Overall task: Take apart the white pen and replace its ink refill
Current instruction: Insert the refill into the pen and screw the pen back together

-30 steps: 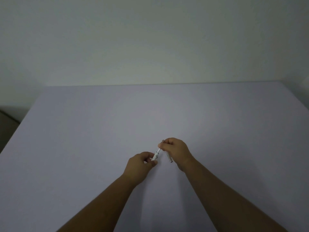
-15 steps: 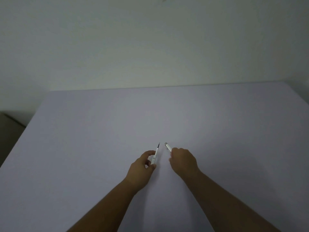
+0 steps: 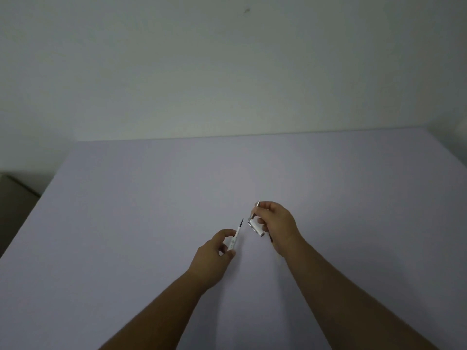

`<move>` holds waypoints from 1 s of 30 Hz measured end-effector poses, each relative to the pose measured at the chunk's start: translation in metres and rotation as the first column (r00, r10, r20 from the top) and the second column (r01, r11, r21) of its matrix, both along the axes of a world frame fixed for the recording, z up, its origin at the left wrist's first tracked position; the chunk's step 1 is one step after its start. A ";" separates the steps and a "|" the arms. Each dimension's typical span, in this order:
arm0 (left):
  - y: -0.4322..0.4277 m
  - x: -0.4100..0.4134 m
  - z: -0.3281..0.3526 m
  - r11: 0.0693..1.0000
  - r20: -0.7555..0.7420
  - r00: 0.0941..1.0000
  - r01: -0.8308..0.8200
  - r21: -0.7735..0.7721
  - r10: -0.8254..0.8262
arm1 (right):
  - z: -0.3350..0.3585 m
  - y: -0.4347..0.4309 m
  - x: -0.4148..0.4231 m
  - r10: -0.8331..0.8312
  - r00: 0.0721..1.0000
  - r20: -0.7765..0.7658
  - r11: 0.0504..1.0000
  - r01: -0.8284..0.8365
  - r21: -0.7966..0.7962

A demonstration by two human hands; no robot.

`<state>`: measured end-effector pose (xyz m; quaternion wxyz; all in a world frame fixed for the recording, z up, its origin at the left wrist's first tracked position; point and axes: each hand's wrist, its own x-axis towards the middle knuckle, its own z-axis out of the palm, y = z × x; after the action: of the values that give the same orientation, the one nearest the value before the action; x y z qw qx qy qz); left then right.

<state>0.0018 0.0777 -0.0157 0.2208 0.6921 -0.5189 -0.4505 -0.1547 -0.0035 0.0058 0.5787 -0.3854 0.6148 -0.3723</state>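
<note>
The white pen is in separate pieces. My left hand [image 3: 217, 251] grips the white barrel half [image 3: 233, 242], and the thin dark-tipped ink refill [image 3: 240, 226] sticks out of it, pointing away from me. My right hand [image 3: 276, 226] holds two pieces: the metal tip section [image 3: 254, 210] pinched between thumb and forefinger, and a white cap-like piece with silver ends [image 3: 256, 228] lying under the fingers. The two hands are a short gap apart above the table.
A pale lilac table [image 3: 151, 210] fills the lower view, its far edge against a plain wall [image 3: 227, 72]. A dark floor strip and low object [image 3: 15, 195] show past the table's left edge.
The pen came apart: both hands were joined on it, then separated. My right hand has since lifted and moved right with the tip section and white piece; the left stays put.
</note>
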 end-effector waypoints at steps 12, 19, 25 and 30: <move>0.000 -0.006 0.005 0.999 0.021 0.999 0.025 -0.024 -0.025 | 0.012 0.006 -0.001 0.098 0.995 -0.017 0.994 -0.098 -0.040; 0.000 -0.010 0.012 0.999 -0.001 0.999 -0.043 -0.014 0.043 | 0.006 0.014 0.003 0.178 0.982 -0.060 0.982 -0.181 -0.048; 0.002 -0.012 0.019 0.995 -0.024 0.995 -0.099 -0.030 0.098 | 0.005 0.022 0.009 0.280 0.958 -0.064 0.955 -0.285 -0.078; 0.001 -0.015 0.026 0.990 -0.032 0.991 -0.133 -0.054 0.131 | 0.010 0.019 0.009 0.299 0.945 -0.132 0.953 -0.302 -0.003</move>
<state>-0.0128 0.0785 0.0099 0.2768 0.7118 -0.4814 -0.4300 -0.1457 0.0156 0.0159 0.5828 -0.5046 0.5810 -0.2611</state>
